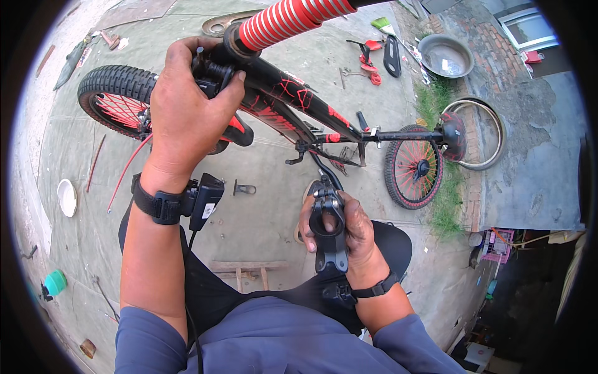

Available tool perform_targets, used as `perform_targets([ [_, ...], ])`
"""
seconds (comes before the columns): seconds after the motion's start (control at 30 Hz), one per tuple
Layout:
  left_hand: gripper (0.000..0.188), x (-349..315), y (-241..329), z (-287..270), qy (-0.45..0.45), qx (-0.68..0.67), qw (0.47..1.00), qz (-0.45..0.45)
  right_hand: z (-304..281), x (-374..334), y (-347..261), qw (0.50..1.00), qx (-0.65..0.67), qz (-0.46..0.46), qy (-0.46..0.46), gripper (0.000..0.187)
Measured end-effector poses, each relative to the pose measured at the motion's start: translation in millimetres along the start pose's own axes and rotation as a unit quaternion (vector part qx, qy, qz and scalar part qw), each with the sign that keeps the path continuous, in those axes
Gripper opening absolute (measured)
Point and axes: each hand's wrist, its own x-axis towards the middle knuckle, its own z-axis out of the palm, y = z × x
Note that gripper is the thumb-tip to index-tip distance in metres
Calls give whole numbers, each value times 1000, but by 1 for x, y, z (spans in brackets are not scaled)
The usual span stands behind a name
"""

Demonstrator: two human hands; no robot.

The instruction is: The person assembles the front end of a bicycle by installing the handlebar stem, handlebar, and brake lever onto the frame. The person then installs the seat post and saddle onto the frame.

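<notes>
The right hand (356,227) grips a black clamp-type bicycle stem (331,250) at lower centre of the frame, right of the midline. Thumb and fingers close around its sides; the ring-shaped opening faces the camera and the bolted end points upward. A fingertip shows through the ring. The left hand (187,109), upper left of centre, wraps around a black fitting (215,78) at the front end of the bicycle frame (280,118). The thumb lies across the fitting; most of the finger contact is hidden, so how firmly it is held cannot be told.

Handling, as judged: the stem is rigid, compact and fairly light, unlikely to break, but its smooth surface may slip in soiled fingers. Hold it by the solid body, clear of the bolts and the ring's inner face. The bicycle frame is stiff, bulky and likely much heavier, and may swing about a single hold. Grasp it near the front tube or along the thick main tube, not by the red-and-silver ribbed sleeve (283,26) at top centre, which may give.

The bicycle frame runs from upper centre toward the right. One wheel (118,73) is at upper left; another (390,165) is right of centre. A small metal bracket (245,189) lies left of centre, above a wooden stool (246,266). A metal basin (428,45) sits at upper right, and a white bowl (66,198) at the left edge.
</notes>
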Motion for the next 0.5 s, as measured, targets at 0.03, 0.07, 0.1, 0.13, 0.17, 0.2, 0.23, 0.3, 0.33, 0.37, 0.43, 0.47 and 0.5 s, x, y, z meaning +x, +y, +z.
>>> perform_targets([
  [0.03, 50, 0, -1, 0, 1, 0, 1000, -1, -3, 1, 1, 1000, 12, 1, 1, 63],
  [0.07, 49, 0, -1, 0, 1, -2, 1000, -1, -5, 1, 2, 1000, 23, 2, 2, 64],
  [0.1, 49, 0, 0, 1, 1, -6, 1000, -1, -7, 2, 4, 999, 36, -4, 11, 62],
  [0.13, 49, 0, 0, 1, 1, -11, 1000, -1, -8, 2, 7, 999, 49, -9, 21, 61],
  [0.17, 49, 0, 0, 1, 2, -14, 1000, 0, -8, 3, 9, 998, 63, -14, 28, 59],
  [0.2, 49, 0, 0, 1, 2, -9, 1000, 1, -6, 5, 9, 994, 79, 5, 80, 57],
  [0.23, 49, 0, 0, 1, 3, -4, 1000, 2, -2, 7, 9, 987, 95, 25, 131, 55],
  [0.3, 49, 0, 0, 1, 1, -4, 1000, 0, 0, 13, 10, 972, 115, 39, 201, 48],
  [0.33, 49, 0, 0, 1, 0, -8, 1000, -2, 0, 16, 9, 967, 118, 37, 221, 47],
  [0.37, 49, 0, -1, 1, -1, -11, 1000, -6, 1, 19, 8, 962, 122, 36, 240, 46],
  [0.43, 50, 0, -2, 1, 1, -8, 1000, -4, 1, 22, 8, 951, 153, 30, 266, 45],
  [0.47, 50, -1, -2, 2, 1, -7, 1000, -3, 1, 23, 8, 951, 162, 28, 263, 45],
  [0.5, 50, -1, -2, 2, -1, -9, 1000, -6, 0, 24, 8, 950, 170, 25, 259, 44],
])
